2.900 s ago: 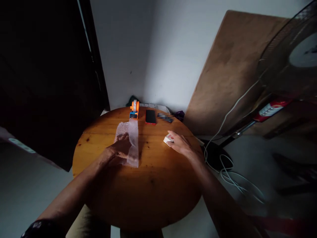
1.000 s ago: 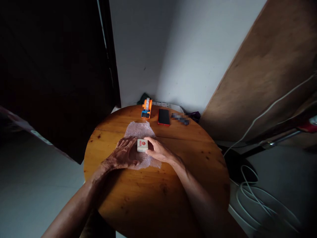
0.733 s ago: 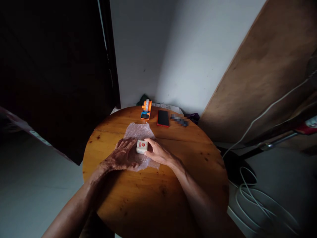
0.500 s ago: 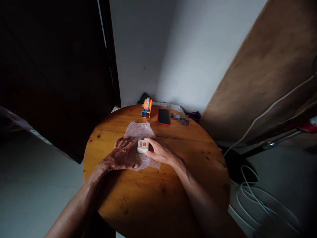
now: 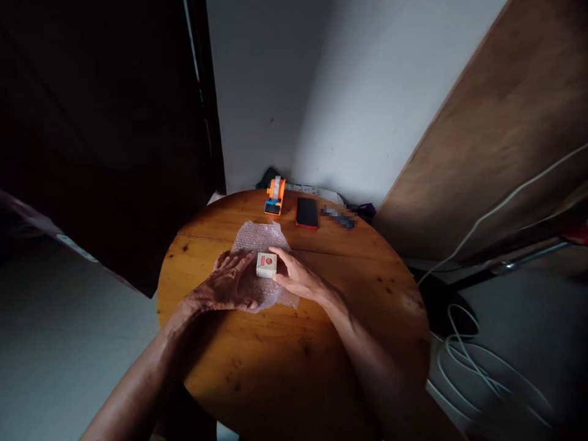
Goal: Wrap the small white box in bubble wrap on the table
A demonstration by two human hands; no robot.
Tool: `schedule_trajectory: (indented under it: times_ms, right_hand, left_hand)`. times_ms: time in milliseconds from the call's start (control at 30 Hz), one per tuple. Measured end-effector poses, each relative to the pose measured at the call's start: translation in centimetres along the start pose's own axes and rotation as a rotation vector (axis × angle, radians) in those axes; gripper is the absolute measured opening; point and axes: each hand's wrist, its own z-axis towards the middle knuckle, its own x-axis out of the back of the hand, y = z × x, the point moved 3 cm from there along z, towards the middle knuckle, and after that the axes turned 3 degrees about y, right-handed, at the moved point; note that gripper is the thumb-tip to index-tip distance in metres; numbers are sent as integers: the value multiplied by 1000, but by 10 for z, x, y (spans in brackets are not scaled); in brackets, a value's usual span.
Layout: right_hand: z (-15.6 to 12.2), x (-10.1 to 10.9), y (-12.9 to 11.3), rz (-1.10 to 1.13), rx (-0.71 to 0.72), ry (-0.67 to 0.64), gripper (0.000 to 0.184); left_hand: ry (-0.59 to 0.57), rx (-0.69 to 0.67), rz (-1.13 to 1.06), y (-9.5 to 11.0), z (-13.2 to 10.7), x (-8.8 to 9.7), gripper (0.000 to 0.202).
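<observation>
Box move was the main change: 2.9 s back the small box sat on bare wood off to the right under the right hand, well apart from the bubble wrap. At this frame it rested on the wrap, mid-sheet, between both hands, red-marked face up. Over the last second it barely shifted.

Right hand was half closed, index finger along the box's far edge and thumb at its near right side, gripping it lightly. Left hand was spread flat, palm down, pinning the wrap as before; fingertips sat just beside the box's left side, and I couldn't tell whether they touched.

Around it: orange tape dispenser, dark phone and a blurred small item lined up along the far edge of the round wooden table, well apart from the hands. White cables lay on the floor to the right. Nothing sat between the hands and the box.
</observation>
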Motion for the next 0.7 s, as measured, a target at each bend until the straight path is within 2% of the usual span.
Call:
schedule_trajectory:
  times_ms: [467, 633, 700]
  right_hand:
    - [0, 3, -13, -68, 5, -26, 50]
    - [-1, 7, -9, -10, 17, -11, 58]
    - [-2, 12, -5, 45, 34, -22, 56]
  left_hand:
    - [13, 2, -65, -2, -1, 1, 118]
    - [-15, 9, -62, -1, 0, 1, 118]
    - [-12, 1, -58, -1, 0, 1, 114]
